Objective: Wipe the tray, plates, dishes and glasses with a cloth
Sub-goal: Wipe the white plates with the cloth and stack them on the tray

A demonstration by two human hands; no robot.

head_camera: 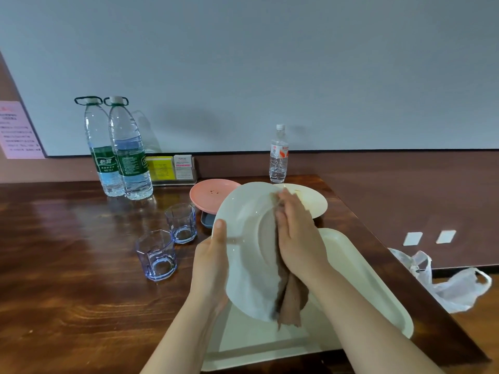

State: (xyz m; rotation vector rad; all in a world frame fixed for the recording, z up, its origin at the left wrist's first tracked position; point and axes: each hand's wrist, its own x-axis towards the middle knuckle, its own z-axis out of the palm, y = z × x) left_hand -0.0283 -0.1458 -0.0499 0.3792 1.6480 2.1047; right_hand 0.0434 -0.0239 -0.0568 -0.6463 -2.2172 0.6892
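A large white plate is held tilted above the cream tray. My left hand grips the plate's left rim, thumb on its face. My right hand presses a brown cloth against the plate's middle; the cloth's end hangs below the plate. Behind it sit a pink dish, a second white plate with brownish marks, and a small blue-grey dish partly hidden. Two bluish glasses stand upright to the left.
Two big water bottles and a small bottle stand near the wall, with a card holder between them. The wooden table ends at the right; a white plastic bag lies on the floor beyond.
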